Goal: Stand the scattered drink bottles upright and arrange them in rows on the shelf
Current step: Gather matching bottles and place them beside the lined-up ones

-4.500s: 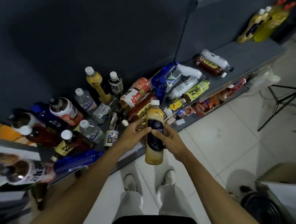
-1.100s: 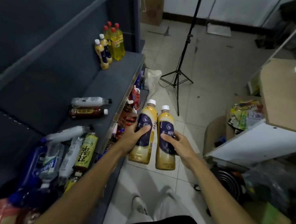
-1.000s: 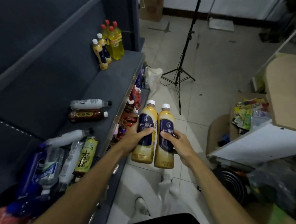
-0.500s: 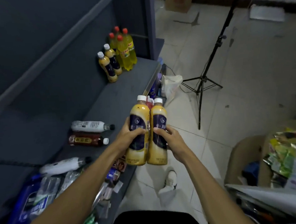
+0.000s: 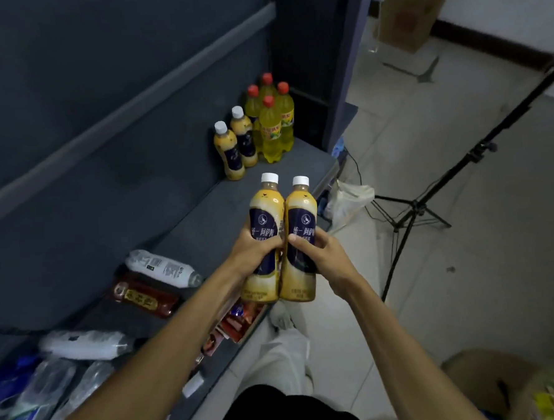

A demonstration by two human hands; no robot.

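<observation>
Left hand (image 5: 255, 253): fingers curled round the dark label of the left milk-tea bottle (image 5: 264, 236), thumb across the front; bottle held upright in the air, white cap up.

Right hand (image 5: 317, 252): fingers wrapped round the label of the right milk-tea bottle (image 5: 298, 241), thumb on the near face; bottle upright, white cap up. The two held bottles touch side by side along their bodies, above the front edge of the shelf (image 5: 205, 227).

Shelf: dark grey, running from near left to far right, against a dark back panel.

Standing group, far end of shelf: two white-capped milk-tea bottles (image 5: 236, 144), upright, one just behind the other; just beside them on the right, four red-capped yellow bottles (image 5: 271, 119), upright, packed together.

Lying items, middle of shelf, left of the left forearm: one white-labelled clear bottle (image 5: 162, 268) on its side; just nearer, touching or nearly so, one dark red-brown bottle (image 5: 145, 299) on its side.

Lying items, near left: one white bottle (image 5: 83, 345) on its side; nearer still, several clear bottles with blue labels (image 5: 37, 403), blurred.

Below shelf edge: red packets (image 5: 240, 319), partly hidden by the forearm.

Floor: pale tiles; black tripod stand (image 5: 412, 211) to the right; white plastic bag (image 5: 349, 199) by the shelf end.
</observation>
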